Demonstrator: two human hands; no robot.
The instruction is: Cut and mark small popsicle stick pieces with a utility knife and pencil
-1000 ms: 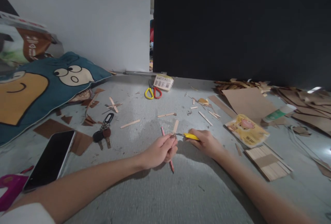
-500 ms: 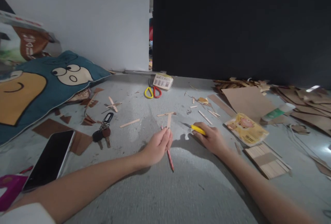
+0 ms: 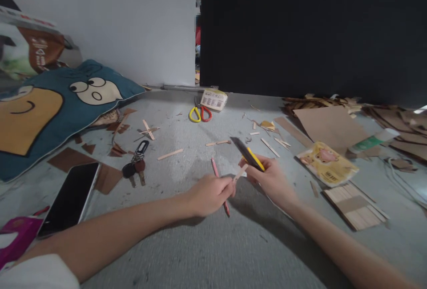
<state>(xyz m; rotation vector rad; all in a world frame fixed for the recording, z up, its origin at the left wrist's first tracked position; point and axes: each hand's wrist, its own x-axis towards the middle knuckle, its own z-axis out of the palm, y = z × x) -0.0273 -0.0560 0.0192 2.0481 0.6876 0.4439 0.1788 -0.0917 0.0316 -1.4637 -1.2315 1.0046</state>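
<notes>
A small wooden stick [image 3: 240, 172] is pinched at its near end between the thumb and fingers of the left hand [image 3: 211, 193], with its far end tilted up to the right, toward the right hand [image 3: 268, 178]. A yellow cutter [image 3: 251, 154] is gripped in the closed right hand and raised off the floor [image 3: 187, 253]; its dark blade end points up and to the left, just above the stick's far end. Whether blade and stick touch cannot be told. Both hands are held close together near the middle of the scene, above the grey floor.

A red pencil [image 3: 218, 178] lies on the floor just under the left hand, partly hidden by the fingers. Farther off, loose sticks [image 3: 218, 142] are scattered, and scissors [image 3: 199, 114] with yellow and red handles lie beside a small box [image 3: 216, 99] near the far wall. To the left, a bunch of keys [image 3: 136, 164] and a dark phone [image 3: 70, 198] are seen, with brown card scraps [image 3: 68, 159] around them and a blue cushion [image 3: 50, 111] with a cartoon face beyond. At the near left edge a pink object [image 3: 15, 238] is partly in view.

To the right, a yellow packet [image 3: 327, 163] lies near a stack of sticks [image 3: 353, 206], and a glue tube [image 3: 373, 140] rests against a brown card sheet [image 3: 328, 124]. More card pieces [image 3: 400, 124] are piled at the far right.
</notes>
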